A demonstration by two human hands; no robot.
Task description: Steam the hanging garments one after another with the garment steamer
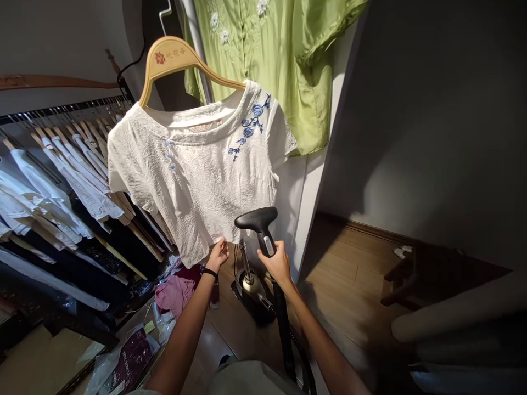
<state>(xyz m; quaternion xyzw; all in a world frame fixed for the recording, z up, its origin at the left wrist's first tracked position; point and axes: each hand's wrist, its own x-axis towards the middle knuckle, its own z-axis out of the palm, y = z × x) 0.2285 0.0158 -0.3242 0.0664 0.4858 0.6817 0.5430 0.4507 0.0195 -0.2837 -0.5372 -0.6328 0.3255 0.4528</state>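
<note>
The white blouse (209,192) hangs in front of the person, on a wooden hanger (175,54), beside a green blouse (308,104). The two hands are apart from each other: the left hand (218,255) pinches the lower hem of the white blouse between its fingers, and the right hand (276,263) is closed around the handle of a black steamer head (257,219). I judge that the left fingers could get burned, because they are near this head, if hot steam comes out. The blouse could also slip from the hanger if the hem is pulled too strongly, and the hose (282,323) could drag the steamer base (249,285) if it is stretched. Counted, I find one white blouse, one green blouse, one steamer head, one base and one pink cloth (177,293) on the floor; the clothes on the rack (82,181) overlap too much for counting.
</note>
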